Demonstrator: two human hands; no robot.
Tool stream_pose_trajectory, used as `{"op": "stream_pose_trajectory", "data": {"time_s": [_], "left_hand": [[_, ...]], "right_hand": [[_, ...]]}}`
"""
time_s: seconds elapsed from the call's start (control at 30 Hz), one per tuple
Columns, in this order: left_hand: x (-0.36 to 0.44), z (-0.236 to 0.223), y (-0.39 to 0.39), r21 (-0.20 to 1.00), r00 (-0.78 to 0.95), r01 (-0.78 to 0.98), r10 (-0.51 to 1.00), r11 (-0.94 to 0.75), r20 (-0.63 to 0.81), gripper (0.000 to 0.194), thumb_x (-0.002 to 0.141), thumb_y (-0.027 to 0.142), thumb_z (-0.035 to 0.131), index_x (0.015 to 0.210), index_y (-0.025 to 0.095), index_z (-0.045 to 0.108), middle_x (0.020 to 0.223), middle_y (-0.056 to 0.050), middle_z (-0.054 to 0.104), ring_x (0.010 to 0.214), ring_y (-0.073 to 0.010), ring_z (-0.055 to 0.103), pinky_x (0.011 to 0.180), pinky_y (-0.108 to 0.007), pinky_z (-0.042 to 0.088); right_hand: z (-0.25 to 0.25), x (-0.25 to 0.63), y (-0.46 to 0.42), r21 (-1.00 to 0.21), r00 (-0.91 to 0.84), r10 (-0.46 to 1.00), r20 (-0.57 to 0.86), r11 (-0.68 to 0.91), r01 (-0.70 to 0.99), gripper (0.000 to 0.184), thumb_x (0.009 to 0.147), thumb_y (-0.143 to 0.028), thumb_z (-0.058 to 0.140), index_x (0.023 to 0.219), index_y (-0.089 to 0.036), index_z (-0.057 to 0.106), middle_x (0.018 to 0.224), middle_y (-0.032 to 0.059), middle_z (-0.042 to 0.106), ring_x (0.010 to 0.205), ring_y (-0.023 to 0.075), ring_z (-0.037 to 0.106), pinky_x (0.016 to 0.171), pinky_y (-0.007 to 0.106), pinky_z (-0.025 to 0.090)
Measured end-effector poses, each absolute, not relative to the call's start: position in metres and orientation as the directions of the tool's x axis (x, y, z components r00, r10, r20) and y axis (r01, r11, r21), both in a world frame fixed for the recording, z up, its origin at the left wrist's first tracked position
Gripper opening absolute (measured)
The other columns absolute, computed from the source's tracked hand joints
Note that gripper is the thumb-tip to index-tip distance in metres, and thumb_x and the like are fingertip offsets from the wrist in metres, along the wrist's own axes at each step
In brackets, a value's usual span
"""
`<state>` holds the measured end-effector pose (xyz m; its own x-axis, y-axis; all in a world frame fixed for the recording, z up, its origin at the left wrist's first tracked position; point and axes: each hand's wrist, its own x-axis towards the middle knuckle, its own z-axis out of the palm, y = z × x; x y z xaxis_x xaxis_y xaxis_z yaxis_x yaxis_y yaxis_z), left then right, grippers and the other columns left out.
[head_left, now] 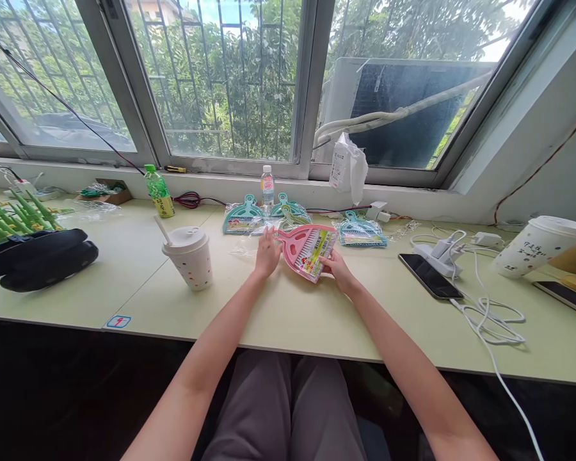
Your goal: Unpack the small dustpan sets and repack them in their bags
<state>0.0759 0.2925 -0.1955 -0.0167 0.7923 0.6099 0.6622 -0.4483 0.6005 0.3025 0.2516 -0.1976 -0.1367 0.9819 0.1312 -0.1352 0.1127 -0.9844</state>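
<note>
Lower garment: loose grey trousers [249, 410] in a matte, soft fabric, with shallow folds running lengthwise along both thighs. The left forearm [211, 333] and right forearm [403, 378] are bare, as are the left hand [267, 253] and right hand [333, 269], from frame edge to fingertips

The label on the pink dustpan [307, 253] is too small to read, and the right hand [335, 267] hides its lower corner. A wrapped dustpan [288, 206] at 12 o'clock is partly hidden behind it. The left edge cuts off a green spiky object [14, 221] at 9 o'clock; the right edge cuts off a dark phone [569, 299] at 3 o'clock.
</note>
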Motion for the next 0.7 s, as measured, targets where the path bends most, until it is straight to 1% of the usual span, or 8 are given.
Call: {"op": "stream_pose_trajectory", "data": {"time_s": [0.13,0.23,0.37,0.43,0.53,0.6,0.63,0.7], "left_hand": [[0.074,-0.193,0.289,0.6,0.025,0.629,0.785,-0.494,0.619,0.06,0.083,0.005,0.046,0.141,0.016,0.04,0.139,-0.014,0.049,0.134,-0.027,0.042,0.111,-0.045,0.035],[0.076,-0.19,0.285,0.583,0.073,0.619,0.778,-0.525,0.624,0.06,0.081,-0.001,0.041,0.138,0.018,0.045,0.132,-0.013,0.056,0.126,-0.0271,0.05,0.104,-0.045,0.043],[0.084,-0.187,0.275,0.564,0.128,0.546,0.727,-0.619,0.674,0.058,0.088,0.006,0.037,0.144,0.021,0.033,0.132,-0.013,0.057,0.119,-0.0252,0.057,0.094,-0.043,0.05],[0.091,-0.185,0.268,0.504,0.164,0.516,0.657,-0.693,0.736,0.057,0.091,0.01,0.034,0.146,0.022,0.026,0.135,-0.014,0.054,0.121,-0.0232,0.056,0.093,-0.041,0.051],[0.101,-0.179,0.258,0.345,0.231,0.506,0.509,-0.791,0.829,0.05,0.094,0.015,0.032,0.144,0.023,0.029,0.139,-0.013,0.05,0.128,-0.0202,0.05,0.098,-0.039,0.048],[0.103,-0.173,0.253,0.265,0.159,0.562,0.417,-0.783,0.895,0.045,0.095,0.02,0.036,0.14,0.023,0.034,0.143,-0.013,0.045,0.135,-0.0209,0.042,0.108,-0.042,0.04],[0.102,-0.169,0.251,0.271,0.053,0.613,0.381,-0.742,0.923,0.044,0.094,0.023,0.04,0.138,0.022,0.035,0.146,-0.014,0.042,0.138,-0.0221,0.037,0.112,-0.044,0.033],[0.096,-0.162,0.251,0.407,-0.26,0.685,0.319,-0.604,0.911,0.05,0.092,0.029,0.048,0.139,0.02,0.032,0.151,-0.017,0.03,0.143,-0.025,0.026,0.118,-0.047,0.02]], "right_hand": [[-0.198,0.301,0.252,-0.985,-0.136,0.982,0.13,0.113,-0.132,0.034,0.075,-0.026,0.066,0.107,-0.022,0.056,0.103,0.0057,0.072,0.077,0.021,0.071,0.068,0.038,0.06],[-0.198,0.3,0.252,-0.987,-0.142,0.983,0.114,0.095,-0.133,0.034,0.075,-0.024,0.066,0.107,-0.022,0.056,0.103,0.0054,0.072,0.077,0.0211,0.071,0.067,0.037,0.06],[-0.197,0.301,0.25,-0.985,-0.154,0.981,0.117,0.095,-0.146,0.037,0.074,-0.028,0.068,0.109,-0.021,0.057,0.105,0.006,0.071,0.08,0.0222,0.071,0.069,0.038,0.06],[-0.197,0.301,0.249,-0.981,-0.163,0.978,0.134,0.107,-0.161,0.04,0.073,-0.031,0.07,0.109,-0.022,0.057,0.107,0.0062,0.071,0.083,0.0229,0.071,0.072,0.039,0.06],[-0.196,0.302,0.249,-0.971,-0.162,0.973,0.167,0.133,-0.201,0.044,0.071,-0.036,0.073,0.11,-0.022,0.058,0.11,0.0063,0.07,0.089,0.0242,0.07,0.076,0.04,0.059],[-0.196,0.302,0.249,-0.963,-0.157,0.97,0.184,0.146,-0.225,0.045,0.07,-0.037,0.074,0.11,-0.023,0.058,0.112,0.0063,0.069,0.093,0.025,0.069,0.078,0.04,0.059],[-0.196,0.303,0.25,-0.96,-0.149,0.97,0.19,0.152,-0.236,0.046,0.07,-0.037,0.074,0.11,-0.023,0.057,0.113,0.0062,0.069,0.095,0.0253,0.069,0.078,0.04,0.059],[-0.195,0.303,0.25,-0.95,-0.119,0.971,0.207,0.17,-0.261,0.046,0.07,-0.037,0.074,0.111,-0.024,0.057,0.113,0.0056,0.069,0.097,0.0253,0.069,0.08,0.04,0.058]]}}
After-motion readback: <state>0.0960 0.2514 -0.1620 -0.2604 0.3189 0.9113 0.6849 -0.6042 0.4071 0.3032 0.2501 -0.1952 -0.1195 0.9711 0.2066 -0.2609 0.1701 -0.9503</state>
